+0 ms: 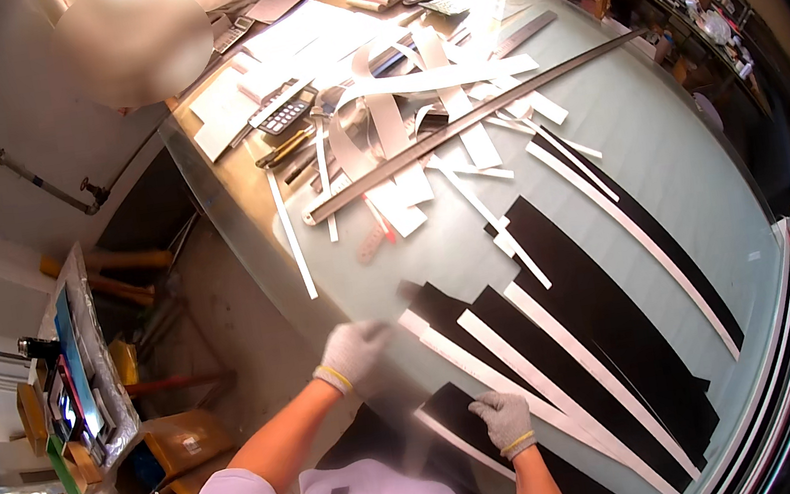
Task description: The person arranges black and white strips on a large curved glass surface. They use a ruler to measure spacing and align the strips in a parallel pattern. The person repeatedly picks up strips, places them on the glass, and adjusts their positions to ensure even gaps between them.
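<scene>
Both my hands wear light grey knitted gloves with yellow cuffs. At the table's near left edge is my left hand (353, 352); its fingers are smeared by motion, so I cannot tell what they hold. A blurred streak runs down beside it. My right hand (505, 421) has its fingers curled at the side of a black strip (453, 406) with a white edge, the one nearest my body. Beyond it several black strips (504, 325) alternate with white strips (570, 344), fanned out on the glass-topped table (688, 175). A wider black sheet (569, 263) lies farther right.
A long metal ruler (477, 114) crosses the table under a heap of curled white offcuts (388, 127). Farther left lie a calculator (283, 108) and a yellow-black cutter knife (285, 149). Shelves with clutter (684, 4) stand at the back right. Long rails (787, 374) flank the right edge.
</scene>
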Motion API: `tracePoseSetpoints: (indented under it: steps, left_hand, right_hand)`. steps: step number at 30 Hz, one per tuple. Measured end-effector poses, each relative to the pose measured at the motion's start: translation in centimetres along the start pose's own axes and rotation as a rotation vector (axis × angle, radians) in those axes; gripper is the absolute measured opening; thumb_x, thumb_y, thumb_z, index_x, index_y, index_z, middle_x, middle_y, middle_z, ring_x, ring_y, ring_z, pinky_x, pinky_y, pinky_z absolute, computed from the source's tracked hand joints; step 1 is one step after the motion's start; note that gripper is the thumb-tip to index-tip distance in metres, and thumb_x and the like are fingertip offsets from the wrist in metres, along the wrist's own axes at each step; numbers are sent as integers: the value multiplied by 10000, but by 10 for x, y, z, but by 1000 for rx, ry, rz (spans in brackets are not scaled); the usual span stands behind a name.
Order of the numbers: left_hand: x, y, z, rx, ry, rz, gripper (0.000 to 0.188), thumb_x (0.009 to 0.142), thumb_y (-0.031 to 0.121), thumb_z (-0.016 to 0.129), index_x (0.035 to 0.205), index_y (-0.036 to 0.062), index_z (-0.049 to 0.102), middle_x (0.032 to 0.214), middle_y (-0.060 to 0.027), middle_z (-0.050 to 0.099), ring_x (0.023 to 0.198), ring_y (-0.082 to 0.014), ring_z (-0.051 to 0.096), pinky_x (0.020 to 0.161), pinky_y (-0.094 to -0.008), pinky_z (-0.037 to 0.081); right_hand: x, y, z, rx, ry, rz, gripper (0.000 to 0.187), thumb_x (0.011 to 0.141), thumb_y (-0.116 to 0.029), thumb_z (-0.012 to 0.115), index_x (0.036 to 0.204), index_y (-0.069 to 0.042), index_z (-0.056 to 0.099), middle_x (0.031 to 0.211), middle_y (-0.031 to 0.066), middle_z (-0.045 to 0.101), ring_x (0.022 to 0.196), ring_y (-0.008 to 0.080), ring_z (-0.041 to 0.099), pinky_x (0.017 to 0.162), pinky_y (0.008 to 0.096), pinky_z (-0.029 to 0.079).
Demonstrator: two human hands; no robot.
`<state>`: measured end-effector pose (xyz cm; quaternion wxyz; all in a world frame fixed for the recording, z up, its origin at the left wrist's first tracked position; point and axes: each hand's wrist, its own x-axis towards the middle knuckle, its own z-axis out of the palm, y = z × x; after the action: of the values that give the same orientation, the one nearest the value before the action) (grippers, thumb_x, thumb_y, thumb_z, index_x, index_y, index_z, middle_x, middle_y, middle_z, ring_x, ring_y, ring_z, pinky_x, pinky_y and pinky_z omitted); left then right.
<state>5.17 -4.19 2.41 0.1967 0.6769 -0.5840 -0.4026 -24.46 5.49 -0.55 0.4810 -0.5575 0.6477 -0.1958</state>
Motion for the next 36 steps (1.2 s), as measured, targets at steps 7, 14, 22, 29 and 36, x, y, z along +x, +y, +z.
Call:
tracePoseSetpoints:
  steps: [7,14,22,29,36]
  left_hand:
    - [229,-31,-113,-42,801,268,241,983,170,610,1095,9,749,958,-169,764,899,-270,749,811,-358,565]
    - [390,-6,-135,322,388,254,235,906,176,630,1058,85,783,1015,-202,743,956,-377,721,868,-421,565]
    - [427,67,-111,432,209,54,362,941,317,573,1093,24,721,1113,-273,714,1033,-433,701,908,-509,560]
    - [452,74,-72,504,407,63,380,1012,263,477,1259,-3,591,1161,-284,683,1012,-432,702,866,-518,561]
    - [419,120,-154,1117,104,391,431,889,191,632,1252,-40,596,1220,-277,662,1153,-413,633,952,-474,521]
  right_hand:
    - [0,-7,-1,-170,19,-48,240,830,-245,759,899,-17,786,816,180,742,749,294,742,680,355,558]
    - [-1,3,7,-224,41,59,228,817,-244,768,899,-34,797,850,172,753,787,306,750,713,362,575]
    - [-2,13,14,-256,36,135,227,814,-255,779,904,-49,805,877,149,766,829,301,750,739,356,579]
    - [-4,17,17,-338,9,87,291,844,-338,748,923,-63,802,915,133,770,869,329,736,786,388,577]
    - [-4,-2,14,-237,44,194,250,847,-285,757,933,-56,806,916,149,771,877,299,752,799,371,578]
